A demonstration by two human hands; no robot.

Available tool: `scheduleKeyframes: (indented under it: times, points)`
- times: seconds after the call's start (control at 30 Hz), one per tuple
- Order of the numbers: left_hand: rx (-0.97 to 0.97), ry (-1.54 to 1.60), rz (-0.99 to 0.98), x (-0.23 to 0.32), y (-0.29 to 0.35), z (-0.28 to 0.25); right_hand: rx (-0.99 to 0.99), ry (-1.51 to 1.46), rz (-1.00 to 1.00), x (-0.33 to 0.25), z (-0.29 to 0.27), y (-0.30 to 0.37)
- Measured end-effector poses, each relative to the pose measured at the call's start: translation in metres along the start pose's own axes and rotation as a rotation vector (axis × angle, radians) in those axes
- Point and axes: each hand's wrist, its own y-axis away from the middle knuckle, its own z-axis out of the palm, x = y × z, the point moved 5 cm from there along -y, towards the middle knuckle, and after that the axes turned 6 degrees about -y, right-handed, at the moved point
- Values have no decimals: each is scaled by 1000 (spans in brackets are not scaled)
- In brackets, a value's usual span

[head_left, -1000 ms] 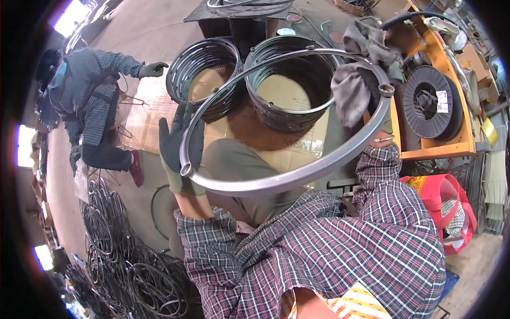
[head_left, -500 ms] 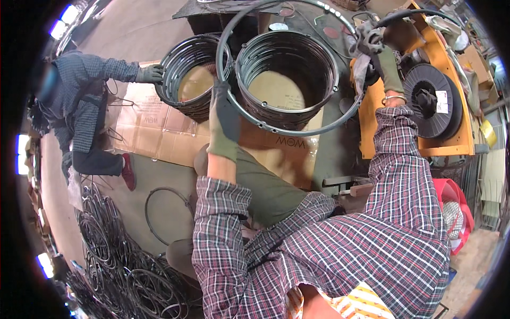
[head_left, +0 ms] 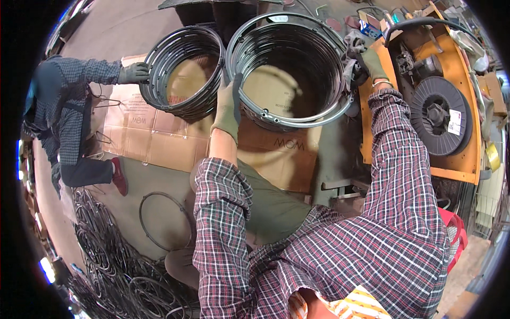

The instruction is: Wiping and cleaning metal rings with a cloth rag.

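Observation:
A large dark ring (head_left: 336, 115) lies over a tall stack of similar black rings (head_left: 325, 69), slightly off line with it. My gloved left hand (head_left: 229, 103) is closed on the ring's left side. At the ring's right side, my gloved right hand (head_left: 373, 63) is closed on a crumpled grey cloth (head_left: 355, 45), which bunches against the ring. Whether the fingers also grip the ring through the cloth is hidden. Just left stands a second, narrower ring stack (head_left: 154, 74), touched at its left rim by a co-worker's gloved hand (head_left: 134, 73).
Flattened cardboard (head_left: 175, 139) lies beneath the stacks. An orange frame (head_left: 451, 171) with a black spool (head_left: 441, 114) stands at the right. Coiled black tubing (head_left: 114, 250) heaps at lower left, near a single ring (head_left: 146, 226) on the floor.
The ring has come down and nearer to the right-hand stack, from being held raised and tilted over it. Both my hands moved with it; the right one came lower, still with the cloth.

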Motion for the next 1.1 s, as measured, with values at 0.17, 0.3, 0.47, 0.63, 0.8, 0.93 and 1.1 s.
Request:
scheduleKeyframes:
  times: [0.17, 0.3, 0.47, 0.63, 0.8, 0.93, 1.1]
  points:
    - [40, 4, -51, -11, 1, -1, 49, 101, -46, -8, 1, 8]
    - [-76, 40, 6, -5, 10, 0, 20, -54, -145, -37, -6, 18]
    - [-103, 10, -55, -15, 12, -4, 55, 91, -174, -40, -17, 20]
    - [-84, 19, -83, -14, 9, 3, 46, 218, -224, -21, -37, 41]
    - [-138, 324, 93, 17, -6, 3, 61, 145, -101, -64, -23, 88]
    - [-82, 311, 129, 16, -25, 11, 165, 265, 2, -33, -17, 82]
    - [-18, 172, 194, 8, -32, -1, 160, 167, -34, -37, -10, 92]
